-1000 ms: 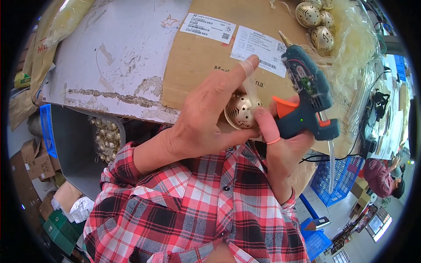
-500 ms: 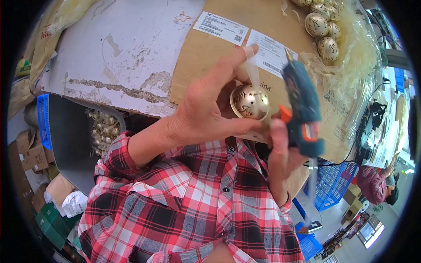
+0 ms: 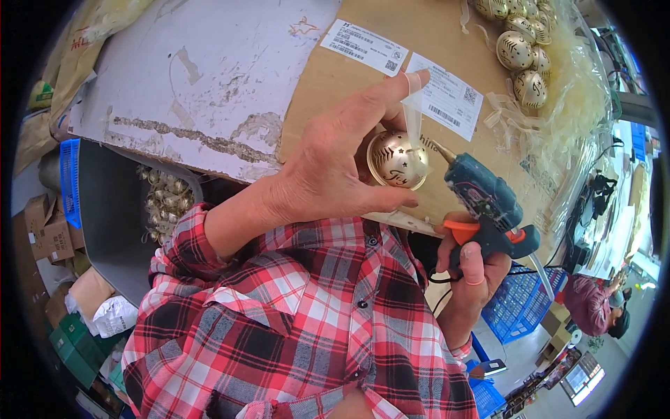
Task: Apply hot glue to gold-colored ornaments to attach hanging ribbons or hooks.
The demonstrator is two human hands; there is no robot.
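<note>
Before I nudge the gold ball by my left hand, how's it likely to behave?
The gold ball would probably roll fairly readily, given its rounded shape. Its dark, star-shaped marks look like cut-outs, hinting at a hollow shell, so perhaps it's light for its size. The glossy surface may also feel a bit slippery.

Got a grey bin (image 3: 112, 223) tucked by the scuffed white table (image 3: 216, 84), plus brown cardboard boxes (image 3: 52, 234) and a green box (image 3: 73, 346) off left. Over on the right there's a blue crate (image 3: 513, 307), and past it a co-worker (image 3: 587, 304) in maroon
</note>
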